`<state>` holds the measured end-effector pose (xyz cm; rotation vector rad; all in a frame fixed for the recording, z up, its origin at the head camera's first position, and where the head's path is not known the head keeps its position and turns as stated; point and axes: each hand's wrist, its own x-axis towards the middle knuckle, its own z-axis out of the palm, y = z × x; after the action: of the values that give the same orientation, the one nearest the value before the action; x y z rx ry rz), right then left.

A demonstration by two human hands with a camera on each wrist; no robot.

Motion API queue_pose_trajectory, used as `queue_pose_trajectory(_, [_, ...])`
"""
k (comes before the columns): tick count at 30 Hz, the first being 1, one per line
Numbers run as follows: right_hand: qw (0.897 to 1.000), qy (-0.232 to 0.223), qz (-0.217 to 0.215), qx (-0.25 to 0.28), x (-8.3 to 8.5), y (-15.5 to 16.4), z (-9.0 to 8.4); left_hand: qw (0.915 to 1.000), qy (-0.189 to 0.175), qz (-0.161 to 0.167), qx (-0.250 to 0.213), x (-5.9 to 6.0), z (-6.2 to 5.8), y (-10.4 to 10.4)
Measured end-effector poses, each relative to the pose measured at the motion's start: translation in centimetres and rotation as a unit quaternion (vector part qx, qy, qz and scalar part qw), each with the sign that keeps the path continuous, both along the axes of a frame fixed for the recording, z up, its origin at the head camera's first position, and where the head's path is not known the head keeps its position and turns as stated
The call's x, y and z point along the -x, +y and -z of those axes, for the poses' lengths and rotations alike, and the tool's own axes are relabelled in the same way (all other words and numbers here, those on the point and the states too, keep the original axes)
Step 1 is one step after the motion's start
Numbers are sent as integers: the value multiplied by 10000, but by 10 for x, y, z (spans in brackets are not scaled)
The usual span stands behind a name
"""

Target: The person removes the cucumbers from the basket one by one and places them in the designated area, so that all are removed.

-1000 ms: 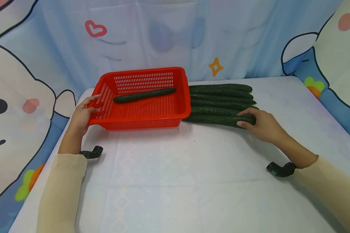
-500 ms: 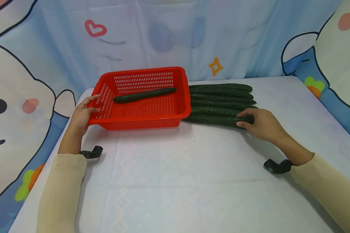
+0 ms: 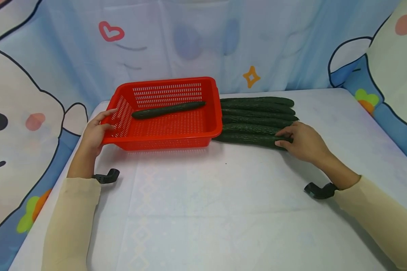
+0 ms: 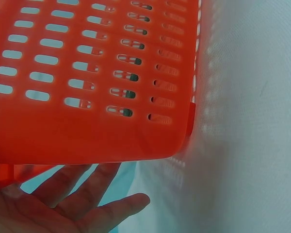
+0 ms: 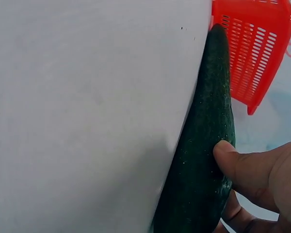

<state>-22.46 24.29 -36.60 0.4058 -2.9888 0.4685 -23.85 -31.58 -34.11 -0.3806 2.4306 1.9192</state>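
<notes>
A red plastic basket (image 3: 162, 142) with slotted walls stands at the back left, one cucumber (image 3: 169, 110) lying inside it. My left hand (image 3: 95, 132) holds the basket's left rim; several of its fingers show below that rim in the left wrist view. To the right of the basket, several dark green cucumbers (image 3: 257, 111) lie side by side. On the nearest cucumber (image 5: 199, 131), my right hand (image 3: 303, 141) pinches close to the right end, thumb on the near side. This cucumber still lies on the table, its far tip by the basket. The hand hides its right end.
A white cloth covers the table (image 3: 203, 210). Behind it hangs a blue curtain (image 3: 203, 45) with cartoon prints. Each wrist carries a black camera, such as the right wrist camera (image 3: 320, 191).
My right wrist and forearm have shifted slightly left and up, with the fingers staying at the nearest cucumber's right end. The left hand and basket keep their place.
</notes>
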Motion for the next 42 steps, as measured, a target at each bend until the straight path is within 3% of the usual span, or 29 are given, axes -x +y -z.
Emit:
queue_pose_trajectory(10, [10000,17,-4,56,0,-2,-1,10000,-3,-17,-41,-1,-1,0])
queue_pose_trajectory(15, [9992,318,-97,235,-3,-6,-7,10000,-29,-30,-53,0,-1,1])
queue_pose_trajectory(26, [9907,862,-921,508,-5,-65,-56,10000,-8,-26,-86,1,0,0])
queue_pose_trajectory(30, [9846,730,-1527,447,14,-99,-77,9999,7,-7,-105,2,1,1])
queue_pose_trajectory(35, [9710,-163,-2291,667,52,-146,-93,10000,-76,-1,-6,2,1,-1])
queue_pose_trajectory(38, [9602,-666,-2591,808,78,-171,-91,10000,-78,-9,10,2,0,-1])
queue_pose_trajectory(42, [9503,-1231,-2679,1004,107,-198,-81,10000,-61,-11,-27,2,-1,-2])
